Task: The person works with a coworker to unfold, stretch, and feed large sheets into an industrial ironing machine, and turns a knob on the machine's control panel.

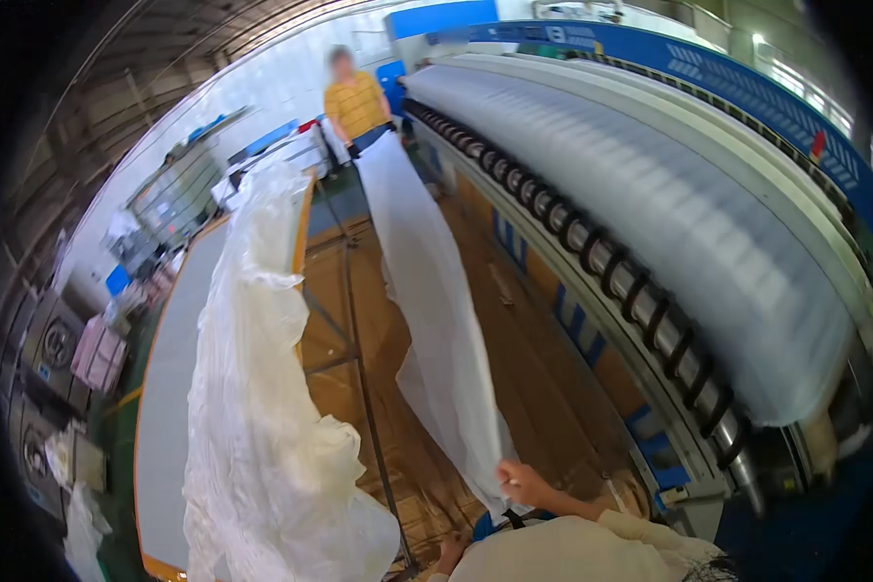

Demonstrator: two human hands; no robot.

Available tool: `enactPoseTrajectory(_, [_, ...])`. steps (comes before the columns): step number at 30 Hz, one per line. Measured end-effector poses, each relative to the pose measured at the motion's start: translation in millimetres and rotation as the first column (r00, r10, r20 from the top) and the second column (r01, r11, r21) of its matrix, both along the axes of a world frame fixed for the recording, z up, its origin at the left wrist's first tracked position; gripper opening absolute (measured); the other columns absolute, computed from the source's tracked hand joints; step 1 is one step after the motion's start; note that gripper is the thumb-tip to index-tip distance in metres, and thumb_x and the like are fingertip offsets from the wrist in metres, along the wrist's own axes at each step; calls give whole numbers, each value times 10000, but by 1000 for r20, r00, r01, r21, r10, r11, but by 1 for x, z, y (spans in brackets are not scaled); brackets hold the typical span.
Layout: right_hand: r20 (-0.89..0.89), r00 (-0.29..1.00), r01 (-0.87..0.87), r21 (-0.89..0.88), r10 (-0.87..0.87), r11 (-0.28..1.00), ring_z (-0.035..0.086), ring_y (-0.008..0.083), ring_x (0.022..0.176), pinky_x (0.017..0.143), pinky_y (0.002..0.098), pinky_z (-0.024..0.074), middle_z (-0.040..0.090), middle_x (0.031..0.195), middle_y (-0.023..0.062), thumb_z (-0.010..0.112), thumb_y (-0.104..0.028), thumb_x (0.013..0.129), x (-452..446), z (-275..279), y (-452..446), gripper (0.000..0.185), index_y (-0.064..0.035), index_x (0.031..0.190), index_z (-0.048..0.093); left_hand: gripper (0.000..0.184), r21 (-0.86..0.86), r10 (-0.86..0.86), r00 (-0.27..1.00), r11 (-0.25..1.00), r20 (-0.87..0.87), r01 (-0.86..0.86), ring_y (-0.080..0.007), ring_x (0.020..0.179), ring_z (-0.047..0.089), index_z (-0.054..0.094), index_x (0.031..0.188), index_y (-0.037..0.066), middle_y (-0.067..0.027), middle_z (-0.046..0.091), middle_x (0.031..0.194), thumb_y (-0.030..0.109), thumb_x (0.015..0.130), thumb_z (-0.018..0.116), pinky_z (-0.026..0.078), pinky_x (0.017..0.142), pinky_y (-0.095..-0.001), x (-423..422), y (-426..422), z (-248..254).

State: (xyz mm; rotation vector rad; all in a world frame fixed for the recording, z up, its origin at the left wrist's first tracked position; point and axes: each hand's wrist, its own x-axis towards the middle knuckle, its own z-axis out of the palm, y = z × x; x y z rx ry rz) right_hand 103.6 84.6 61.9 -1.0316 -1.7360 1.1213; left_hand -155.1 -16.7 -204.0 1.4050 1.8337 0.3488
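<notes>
A long white sheet hangs stretched between me and a co-worker in a yellow top at the far end. My right hand is closed on the near end of the sheet, in front of my body. Low by my waist, my left hand shows only in part; its fingers are too hidden to read. It lies beside the lower edge of my pale shirt, left of the sheet's near end. Both of the co-worker's hands are at the sheet's far end.
On my left, a heap of crumpled white sheets covers part of a long grey table with an orange edge. To my right runs a large ironing machine with a white roller and a black-ringed bar. Brown cloth lies below.
</notes>
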Motion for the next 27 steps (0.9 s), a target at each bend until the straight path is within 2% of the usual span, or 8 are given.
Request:
enactPoseTrajectory(1, [-5,1000,27,0,-27,1000,436,157,686,618,305,390,425,717,64,459,-27,713,-13,10,-3,73,-64,770,434,340,-26,-33,999,999,5,33,-286,734,625,647,876,59,-152,642,797,367,750,576,491,659,-390,-2,7,0])
enactPoseTrajectory(3, [-141,977,-148,80,158,986,408,244,634,606,333,359,440,761,94,410,-65,735,-25,23,-4,128,-63,858,446,331,-62,-76,997,995,10,76,-280,725,626,651,864,62,-147,643,786,364,755,573,490,655,-387,-4,16,-3])
enactPoseTrajectory(8, [-72,980,-183,12,183,983,416,222,660,639,328,365,455,818,101,387,-96,762,-11,27,-13,195,-59,943,449,310,-111,-131,991,985,19,132,-264,704,626,659,834,71,-135,645,758,359,768,565,489,644,-380,-13,26,-11])
enactPoseTrajectory(12, [-48,995,-91,-107,86,990,466,228,901,805,314,361,478,910,117,410,-71,721,18,15,-25,251,-32,958,486,296,-100,-133,990,986,37,136,-250,676,625,669,796,79,-122,645,722,352,778,556,488,634,-372,-17,20,-24])
enactPoseTrajectory(16, [-173,971,162,-41,-166,986,464,174,849,767,281,367,476,884,83,410,-96,696,35,18,-41,275,-47,955,490,297,-131,-164,986,978,20,165,-241,647,621,674,754,79,-109,639,675,345,781,544,487,623,-363,-19,19,-16])
enactPoseTrajectory(19, [-244,864,370,-287,-441,884,440,127,769,676,250,368,454,842,58,412,-102,679,38,25,-51,268,-62,931,495,301,-184,-187,982,965,18,187,-241,641,620,674,746,76,-107,636,662,344,782,540,486,618,-364,-18,25,0])
enactPoseTrajectory(22, [-192,854,429,-267,-484,863,419,116,709,614,239,354,438,809,46,413,-111,678,40,22,-53,253,-70,913,497,302,-222,-184,981,956,55,191,-243,642,620,670,754,74,-109,635,662,345,781,538,485,614,-371,-15,28,14])
enactPoseTrajectory(27, [-158,883,393,-266,-441,881,387,99,647,542,231,332,405,748,25,409,-114,682,34,25,-56,217,-80,877,497,315,-67,-223,975,972,21,224,-255,653,620,660,766,62,-119,638,688,354,784,541,486,613,-378,-13,29,-6])
